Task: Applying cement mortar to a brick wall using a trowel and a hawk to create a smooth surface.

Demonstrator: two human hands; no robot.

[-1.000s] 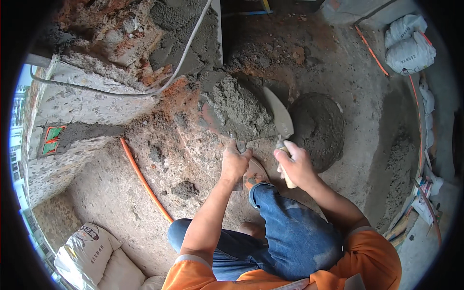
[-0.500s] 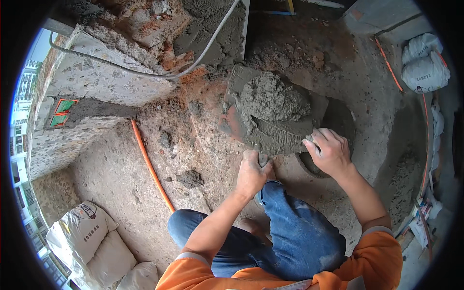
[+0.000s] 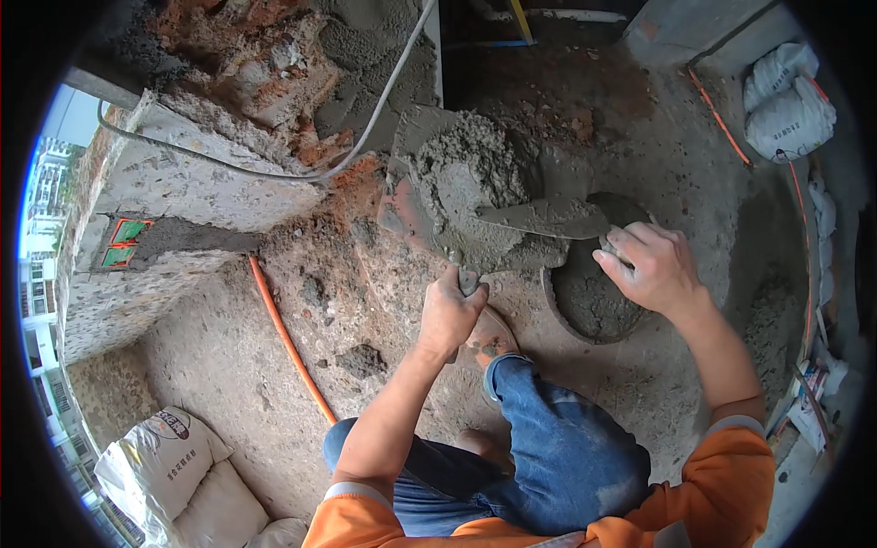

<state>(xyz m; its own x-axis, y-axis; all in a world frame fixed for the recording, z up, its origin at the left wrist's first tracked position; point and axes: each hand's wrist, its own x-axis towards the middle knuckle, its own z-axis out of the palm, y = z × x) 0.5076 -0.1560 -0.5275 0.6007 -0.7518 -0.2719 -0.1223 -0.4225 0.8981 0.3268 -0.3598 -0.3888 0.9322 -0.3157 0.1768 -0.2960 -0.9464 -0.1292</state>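
Observation:
My left hand (image 3: 452, 306) is closed around the handle of a flat, grey, mortar-smeared board (image 3: 397, 212) with red patches, which carries a lumpy heap of wet mortar (image 3: 470, 151). My right hand (image 3: 650, 267) grips a trowel (image 3: 539, 217) by its handle, the blade lying flat across the lower part of the heap. Under the board's right side sits a round bucket (image 3: 594, 301) of grey mortar, partly hidden.
A broken masonry ledge (image 3: 183, 155) at upper left has a grey cable (image 3: 384, 110) looped over it. An orange conduit (image 3: 288, 338) runs along the rubble-strewn floor. White sacks (image 3: 160, 470) lie lower left, more (image 3: 790, 123) at upper right. My bent knee is below my hands.
The trowel has swung from upright at the heap's right to flat across it, my right hand shifting rightward. The board rose toward the upper right, then came back slightly left, with the mortar reshaped.

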